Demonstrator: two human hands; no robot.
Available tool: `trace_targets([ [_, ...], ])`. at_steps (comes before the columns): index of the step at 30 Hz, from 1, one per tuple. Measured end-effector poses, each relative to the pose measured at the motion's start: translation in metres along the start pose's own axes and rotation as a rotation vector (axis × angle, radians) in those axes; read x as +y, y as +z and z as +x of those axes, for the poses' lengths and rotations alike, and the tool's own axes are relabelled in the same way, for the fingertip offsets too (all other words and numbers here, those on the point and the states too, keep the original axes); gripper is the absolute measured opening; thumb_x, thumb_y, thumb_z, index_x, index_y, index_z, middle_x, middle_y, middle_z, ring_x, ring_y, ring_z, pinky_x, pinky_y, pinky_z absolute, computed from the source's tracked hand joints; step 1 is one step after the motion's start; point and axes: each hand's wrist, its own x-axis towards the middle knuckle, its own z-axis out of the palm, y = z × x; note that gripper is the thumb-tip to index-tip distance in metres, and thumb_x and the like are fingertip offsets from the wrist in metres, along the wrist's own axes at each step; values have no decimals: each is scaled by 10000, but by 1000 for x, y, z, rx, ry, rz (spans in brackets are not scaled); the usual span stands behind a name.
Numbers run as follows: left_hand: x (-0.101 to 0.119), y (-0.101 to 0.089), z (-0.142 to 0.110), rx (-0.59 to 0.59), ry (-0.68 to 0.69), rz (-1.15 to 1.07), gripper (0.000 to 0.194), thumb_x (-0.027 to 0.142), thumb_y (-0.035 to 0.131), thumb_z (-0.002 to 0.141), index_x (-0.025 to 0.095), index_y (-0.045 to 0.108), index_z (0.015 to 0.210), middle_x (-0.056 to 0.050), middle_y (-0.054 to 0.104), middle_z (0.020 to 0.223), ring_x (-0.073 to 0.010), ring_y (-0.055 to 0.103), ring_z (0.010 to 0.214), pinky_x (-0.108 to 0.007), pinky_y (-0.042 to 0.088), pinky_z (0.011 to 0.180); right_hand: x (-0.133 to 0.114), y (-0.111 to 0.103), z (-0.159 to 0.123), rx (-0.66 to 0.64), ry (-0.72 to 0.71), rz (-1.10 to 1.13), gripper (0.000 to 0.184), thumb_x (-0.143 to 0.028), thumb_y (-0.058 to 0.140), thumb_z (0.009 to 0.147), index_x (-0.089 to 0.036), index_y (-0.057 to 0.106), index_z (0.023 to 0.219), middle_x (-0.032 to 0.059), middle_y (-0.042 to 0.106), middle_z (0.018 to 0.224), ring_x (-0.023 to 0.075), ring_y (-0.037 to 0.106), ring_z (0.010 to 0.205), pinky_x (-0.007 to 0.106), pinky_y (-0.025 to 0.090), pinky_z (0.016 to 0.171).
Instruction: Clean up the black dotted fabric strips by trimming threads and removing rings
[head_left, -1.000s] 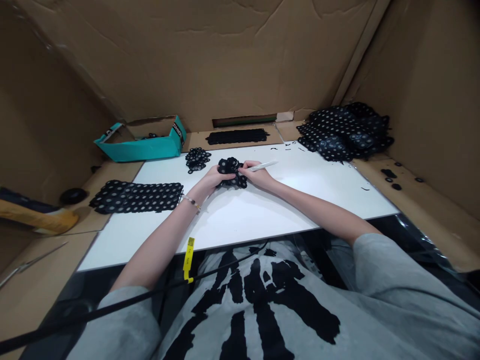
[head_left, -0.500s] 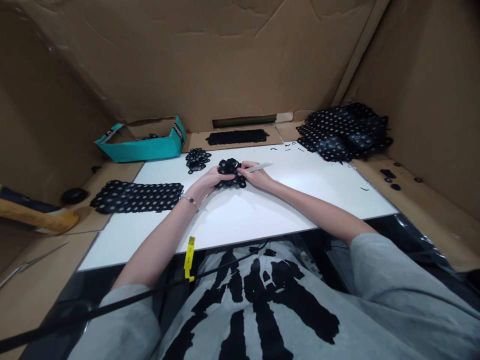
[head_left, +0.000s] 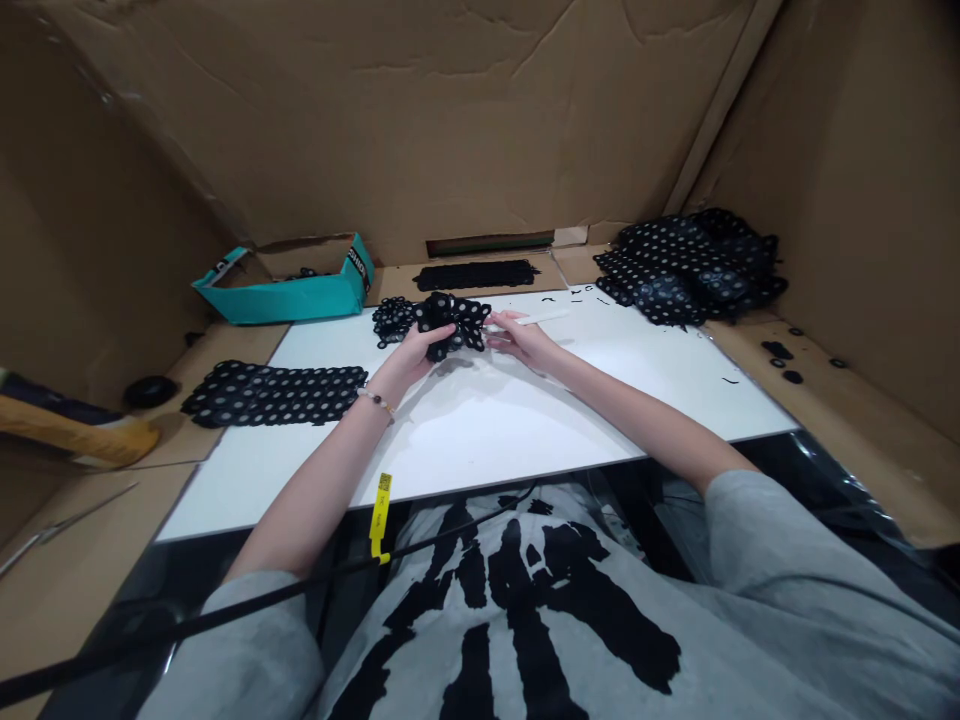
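Bunched in my left hand [head_left: 414, 352] is a black lace piece [head_left: 466, 322] patterned with pale round dots, its thumb pressing on top. My right hand [head_left: 527, 342] is closed around a slim white pen-like tool [head_left: 553, 315], close to the right edge of that piece; its tip is hard to make out. A smaller dotted lace piece [head_left: 388, 322] lies just behind my left hand, partly covered by the held one. Left of my wrist, a flat dotted lace strip [head_left: 277, 393] rests across the board's edge.
A white board [head_left: 480, 440] covers the work surface. Turquoise box [head_left: 285, 300] stands back left, a dark strip [head_left: 476, 274] lies behind. A lace heap [head_left: 690, 268] fills the back right, near black scraps [head_left: 778, 350]. At far left are a yellow-and-black roll [head_left: 82, 425] and tweezers [head_left: 71, 520].
My left hand has raised and turned the lace piece slightly up and left, spreading more of it. My right hand has shifted right with the white tool, its fingers looser.
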Motion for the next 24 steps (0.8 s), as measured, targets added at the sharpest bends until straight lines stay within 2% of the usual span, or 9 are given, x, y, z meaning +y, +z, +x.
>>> trace_targets([
  [2, 0, 1, -1, -27, 20, 2, 558, 302, 854, 577, 214, 597, 1065, -87, 708, 1015, -280, 666, 990, -401, 555, 822, -1, 3, -2, -37, 71, 61, 423, -526, 779, 641, -217, 525, 778, 15, 648, 847, 153, 621, 780, 297, 515, 729],
  [4, 0, 3, -3, -45, 28, 58, 524, 293, 850, 572, 215, 602, 1026, -76, 707, 1002, -279, 662, 994, -385, 548, 822, 0, 6, -4, -37, 74, 70, 433, -532, 775, 636, -222, 514, 789, -1, 624, 789, 147, 606, 734, 287, 509, 693],
  [7, 1, 5, -6, -42, 30, 173, 478, 278, 836, 565, 204, 597, 972, -70, 699, 1006, -275, 657, 985, -352, 539, 794, 4, 7, -5, 14, -4, -23, 459, -557, 751, 643, -217, 448, 704, -37, 524, 669, 117, 526, 635, 236, 440, 587],
  [10, 1, 8, -8, -42, -1, 253, 475, 285, 810, 570, 193, 597, 985, -79, 691, 994, -276, 659, 943, -351, 539, 739, 7, 5, -5, 39, -99, -167, 460, -560, 696, 692, -211, 400, 644, -51, 428, 613, 100, 438, 585, 220, 380, 551],
  [15, -6, 12, -8, -215, 43, 225, 480, 246, 805, 544, 159, 617, 977, -92, 699, 958, -263, 670, 845, -364, 546, 701, 8, 7, -8, 46, -198, -327, 345, -470, 632, 743, -200, 449, 630, -47, 426, 586, 99, 384, 575, 222, 334, 547],
  [17, -11, 12, -4, -178, 76, 218, 433, 237, 791, 550, 152, 619, 939, -84, 703, 927, -253, 669, 834, -351, 544, 708, 7, 9, -10, 50, -206, -332, 333, -453, 623, 744, -199, 447, 624, -46, 428, 582, 99, 382, 575, 220, 329, 543],
  [19, -17, 12, 1, -86, 93, 224, 400, 233, 772, 558, 152, 617, 918, -72, 704, 899, -246, 667, 836, -334, 540, 716, 5, 11, -12, 47, -188, -308, 338, -465, 622, 740, -199, 446, 626, -43, 440, 598, 104, 410, 593, 224, 369, 565],
  [21, -20, 12, 5, -13, 90, 219, 392, 238, 756, 565, 158, 612, 921, -63, 704, 886, -245, 666, 840, -329, 538, 722, 3, 12, -13, 48, -166, -284, 345, -476, 632, 726, -200, 450, 628, -39, 451, 616, 113, 447, 623, 238, 422, 605],
  [24, -21, 13, 7, 35, 63, 200, 373, 259, 744, 576, 169, 605, 910, -58, 701, 868, -246, 664, 841, -338, 539, 747, 2, 13, -14, 56, -159, -281, 341, -463, 643, 715, -200, 447, 621, -38, 450, 625, 119, 468, 647, 254, 464, 643],
])
